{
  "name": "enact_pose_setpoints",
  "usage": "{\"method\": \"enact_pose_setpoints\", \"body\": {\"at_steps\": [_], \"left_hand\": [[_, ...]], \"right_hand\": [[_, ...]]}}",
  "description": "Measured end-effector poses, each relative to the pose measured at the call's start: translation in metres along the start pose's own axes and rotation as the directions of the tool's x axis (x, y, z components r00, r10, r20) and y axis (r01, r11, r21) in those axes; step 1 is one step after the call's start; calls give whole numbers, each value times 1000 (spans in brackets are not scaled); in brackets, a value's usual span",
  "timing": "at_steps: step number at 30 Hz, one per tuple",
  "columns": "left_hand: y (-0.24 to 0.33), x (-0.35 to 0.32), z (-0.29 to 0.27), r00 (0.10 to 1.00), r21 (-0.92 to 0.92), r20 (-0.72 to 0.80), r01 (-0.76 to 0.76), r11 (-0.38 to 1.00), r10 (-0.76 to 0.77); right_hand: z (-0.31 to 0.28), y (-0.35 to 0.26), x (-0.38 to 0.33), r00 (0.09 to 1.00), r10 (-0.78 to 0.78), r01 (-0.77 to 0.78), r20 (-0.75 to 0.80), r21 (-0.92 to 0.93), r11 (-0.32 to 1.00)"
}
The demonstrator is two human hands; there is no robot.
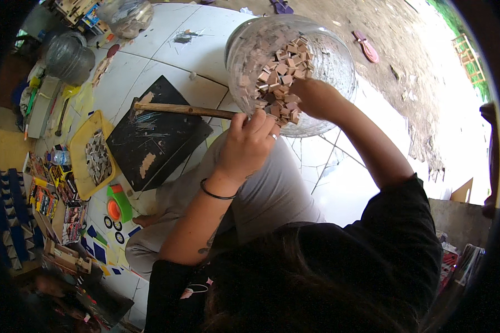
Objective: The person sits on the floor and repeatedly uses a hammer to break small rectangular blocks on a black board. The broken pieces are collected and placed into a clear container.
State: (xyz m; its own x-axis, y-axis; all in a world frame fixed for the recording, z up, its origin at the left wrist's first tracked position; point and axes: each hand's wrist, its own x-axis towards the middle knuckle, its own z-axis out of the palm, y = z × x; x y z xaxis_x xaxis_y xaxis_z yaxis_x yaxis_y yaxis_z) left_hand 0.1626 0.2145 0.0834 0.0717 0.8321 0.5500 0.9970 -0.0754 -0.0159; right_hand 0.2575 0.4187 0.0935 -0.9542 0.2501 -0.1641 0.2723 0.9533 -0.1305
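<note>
My left hand (249,141) is closed round the end of a hammer's wooden handle (189,109). The hammer stretches leftward over a black board (172,147), its head end above the board's far left part. Thin nails (149,123) and a few torn brown patches lie on the board. Beyond my knee stands a large clear plastic tub (330,66) with a heap of small brown square blocks (283,72) inside. My right hand (318,100) reaches into the tub at the heap's right side; its fingers are hidden, so I cannot see what they hold.
Left of the board is a yellow tray (85,175) of small pieces. Near it are a green and orange tape roll (119,204), small black wheels (119,237) and printed boxes (44,194). More nails (186,36) lie on the white tiles. A pink sandal (366,47) rests on the dirt.
</note>
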Motion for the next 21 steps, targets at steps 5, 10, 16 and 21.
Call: {"method": "enact_pose_setpoints", "body": {"at_steps": [5,10,16,21], "left_hand": [[1,0,-4,993,-24,84,88,996,-85],[3,-3,-6,990,-27,63,126,992,-125],[6,-5,-9,986,-19,97,135,991,-133],[7,-3,-7,987,-9,119,107,994,-105]], "right_hand": [[1,-16,48,966,-205,221,161,-95,971],[7,-34,70,936,-96,242,337,-424,873],[6,-40,70,993,-81,100,86,-237,966],[2,-14,58,993,119,-110,-21,258,960]]}}
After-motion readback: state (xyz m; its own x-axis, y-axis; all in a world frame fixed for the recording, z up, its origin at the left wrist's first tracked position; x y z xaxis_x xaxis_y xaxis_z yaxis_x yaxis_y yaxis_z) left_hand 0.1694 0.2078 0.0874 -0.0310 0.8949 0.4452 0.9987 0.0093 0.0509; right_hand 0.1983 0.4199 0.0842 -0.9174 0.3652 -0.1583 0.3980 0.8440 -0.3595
